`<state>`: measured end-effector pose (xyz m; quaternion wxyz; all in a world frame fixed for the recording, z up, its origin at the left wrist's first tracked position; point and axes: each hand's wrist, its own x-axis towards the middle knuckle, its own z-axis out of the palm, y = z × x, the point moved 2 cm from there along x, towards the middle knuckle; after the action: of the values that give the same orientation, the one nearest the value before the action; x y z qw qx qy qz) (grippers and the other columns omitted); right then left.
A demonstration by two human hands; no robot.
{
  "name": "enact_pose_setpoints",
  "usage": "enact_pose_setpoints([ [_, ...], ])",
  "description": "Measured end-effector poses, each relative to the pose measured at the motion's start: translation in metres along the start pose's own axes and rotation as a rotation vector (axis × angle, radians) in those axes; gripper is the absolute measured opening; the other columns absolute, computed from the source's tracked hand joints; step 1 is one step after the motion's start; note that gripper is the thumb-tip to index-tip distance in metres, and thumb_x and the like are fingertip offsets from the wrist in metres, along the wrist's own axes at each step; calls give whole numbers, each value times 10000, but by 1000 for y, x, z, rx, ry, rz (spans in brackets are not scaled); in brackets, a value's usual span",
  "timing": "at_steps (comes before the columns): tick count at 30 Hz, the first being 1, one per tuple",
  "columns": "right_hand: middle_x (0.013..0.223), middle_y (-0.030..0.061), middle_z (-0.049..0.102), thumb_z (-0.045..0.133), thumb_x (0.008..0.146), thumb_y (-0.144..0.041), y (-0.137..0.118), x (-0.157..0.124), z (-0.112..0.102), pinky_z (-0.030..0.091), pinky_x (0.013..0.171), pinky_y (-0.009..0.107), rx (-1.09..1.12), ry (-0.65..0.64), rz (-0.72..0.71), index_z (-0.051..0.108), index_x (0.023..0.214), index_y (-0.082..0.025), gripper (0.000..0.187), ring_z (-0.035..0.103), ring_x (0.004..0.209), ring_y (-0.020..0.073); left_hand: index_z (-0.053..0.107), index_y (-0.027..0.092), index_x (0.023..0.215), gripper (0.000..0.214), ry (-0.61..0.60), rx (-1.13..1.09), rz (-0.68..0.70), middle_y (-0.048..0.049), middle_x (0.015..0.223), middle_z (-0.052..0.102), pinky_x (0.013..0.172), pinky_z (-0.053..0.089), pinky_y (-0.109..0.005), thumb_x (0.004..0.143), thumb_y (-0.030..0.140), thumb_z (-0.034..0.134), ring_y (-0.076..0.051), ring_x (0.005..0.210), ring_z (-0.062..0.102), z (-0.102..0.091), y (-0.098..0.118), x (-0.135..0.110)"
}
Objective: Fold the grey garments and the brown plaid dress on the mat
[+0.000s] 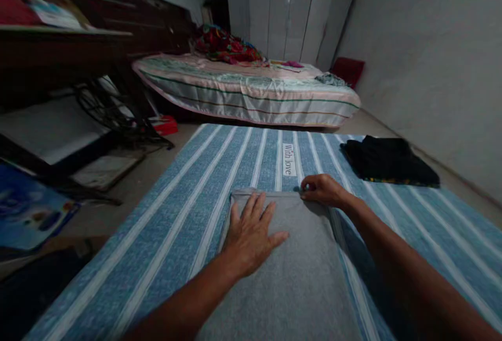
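A grey folded garment (298, 273) lies flat on the blue-and-white striped mat (172, 210), its far edge running straight across. My left hand (251, 234) rests palm down on the garment near its far left corner, fingers spread. At the far right corner, my right hand (321, 190) is closed in a pinch on the garment's edge. The near end of the garment runs out of the bottom of the view. What kind of garment it is does not show.
Dark folded clothes (388, 160) lie on the mat at the right. Beyond it stands a bed (251, 95) with a red patterned blanket (227, 45). To the left are a treadle-base table (58, 48), a red box (164, 125) and a blue printed package (31, 207). A wall (439, 58) bounds the right.
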<state>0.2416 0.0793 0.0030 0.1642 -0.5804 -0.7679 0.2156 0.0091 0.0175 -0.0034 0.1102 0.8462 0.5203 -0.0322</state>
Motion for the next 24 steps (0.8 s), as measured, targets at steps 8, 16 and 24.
enact_pose_setpoints([
  [8,863,78,685,494,901,-298,-13,-42,7,470,698,300,-198,508,-120,661,912,-182,204,635,770,191,341,196,1479,728,56,-12,28,-130,1587,166,1119,34,-650,901,635,391,-334,1465,83,3,-3,0],
  [16,1297,171,569,520,911,-353,-46,-70,59,412,1018,486,-274,279,-351,593,1181,-137,353,493,1237,307,367,206,1465,681,112,-16,60,-135,1575,224,1109,92,-654,915,607,393,-340,1456,141,9,-7,4],
  [24,1321,179,559,535,904,-336,-70,-106,48,395,1040,515,-292,354,-274,586,1202,-145,357,483,1260,309,474,122,1377,538,275,-22,134,-187,1519,343,1134,208,-555,947,443,432,-303,1420,271,-1,-14,-20],
])
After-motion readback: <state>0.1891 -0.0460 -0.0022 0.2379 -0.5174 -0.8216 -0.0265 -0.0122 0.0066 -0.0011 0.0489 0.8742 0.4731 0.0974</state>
